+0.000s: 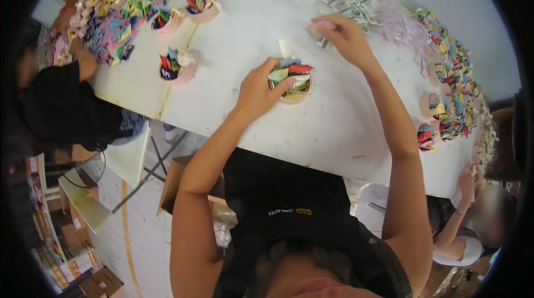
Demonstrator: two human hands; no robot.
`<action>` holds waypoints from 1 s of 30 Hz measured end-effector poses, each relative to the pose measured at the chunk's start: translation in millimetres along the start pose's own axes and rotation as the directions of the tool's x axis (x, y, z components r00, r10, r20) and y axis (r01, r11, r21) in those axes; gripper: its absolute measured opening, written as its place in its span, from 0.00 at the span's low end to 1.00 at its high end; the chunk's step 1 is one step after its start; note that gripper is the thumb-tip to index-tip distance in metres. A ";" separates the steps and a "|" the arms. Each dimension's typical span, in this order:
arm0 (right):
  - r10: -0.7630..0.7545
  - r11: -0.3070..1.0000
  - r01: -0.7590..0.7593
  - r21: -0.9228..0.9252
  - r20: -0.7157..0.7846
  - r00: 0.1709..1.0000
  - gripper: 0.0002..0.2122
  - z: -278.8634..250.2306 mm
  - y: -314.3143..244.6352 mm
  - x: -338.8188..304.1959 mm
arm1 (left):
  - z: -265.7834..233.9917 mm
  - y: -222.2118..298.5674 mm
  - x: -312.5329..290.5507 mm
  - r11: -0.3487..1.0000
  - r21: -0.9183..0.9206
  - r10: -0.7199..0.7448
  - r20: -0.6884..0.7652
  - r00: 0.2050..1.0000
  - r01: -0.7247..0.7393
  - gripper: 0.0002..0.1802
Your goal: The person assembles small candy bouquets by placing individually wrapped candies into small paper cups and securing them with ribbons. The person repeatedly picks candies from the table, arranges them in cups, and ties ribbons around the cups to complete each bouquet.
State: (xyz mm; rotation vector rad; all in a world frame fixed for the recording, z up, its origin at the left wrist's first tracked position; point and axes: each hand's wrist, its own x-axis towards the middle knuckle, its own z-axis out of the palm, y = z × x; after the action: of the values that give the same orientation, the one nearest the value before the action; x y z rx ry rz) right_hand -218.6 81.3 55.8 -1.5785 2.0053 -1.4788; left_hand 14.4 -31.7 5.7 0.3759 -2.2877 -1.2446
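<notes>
A round pale pink tub (293, 99) stands on the white table in front of me, filled with small colourful packets. On top lies a red packet (300, 69), among blue, green and yellowish ones. My left hand (259, 89) is closed round the tub's left side, its thumb reaching over the packets at the rim. A pale packet (285, 48) stands up at the tub's far edge. To the right and farther away, my right hand (346, 37) hovers near a white-and-green packet (326, 44). Its fingers point left and are blurred; whether they hold anything is unclear.
Three filled pink tubs, one of them nearest (181, 80), stand to the left. Clear-wrapped packets (356, 8) are heaped at the far edge. More filled tubs (436, 106) line the right. A person (61, 97) works at left, another (464, 225) at right.
</notes>
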 end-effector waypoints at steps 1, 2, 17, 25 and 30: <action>0.030 0.992 -0.034 0.119 0.036 0.999 0.05 -1.4 -26.6 -22.3 | 0.2 -0.6 -1.0 1.000 -0.010 -0.007 0.003 1.000 0.007 0.22; 0.054 0.970 -0.068 0.234 0.069 0.996 0.04 -1.1 -49.5 -41.3 | -0.3 -0.5 -0.1 1.000 -0.018 -0.006 0.006 1.000 0.006 0.21; 0.012 0.998 -0.036 0.056 0.376 0.926 0.06 69.7 -62.7 -40.0 | -41.0 -1.4 -4.2 0.950 0.112 0.301 -0.101 0.948 -0.290 0.35; -0.086 0.991 0.099 -0.087 0.148 0.985 0.11 111.1 38.4 128.5 | -44.8 -10.5 6.3 0.980 0.041 0.192 0.037 0.981 -0.193 0.33; -0.012 0.672 -0.256 -0.695 -0.356 0.935 0.15 168.3 122.9 242.7 | -46.3 -9.4 7.2 0.965 0.066 0.253 0.001 0.967 -0.253 0.36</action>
State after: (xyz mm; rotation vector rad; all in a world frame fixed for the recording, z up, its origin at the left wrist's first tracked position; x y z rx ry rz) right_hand -284.6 -221.6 -23.6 -1.4089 3.1251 -0.9495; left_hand 33.9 -72.5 21.0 0.1048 -2.2897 -1.0404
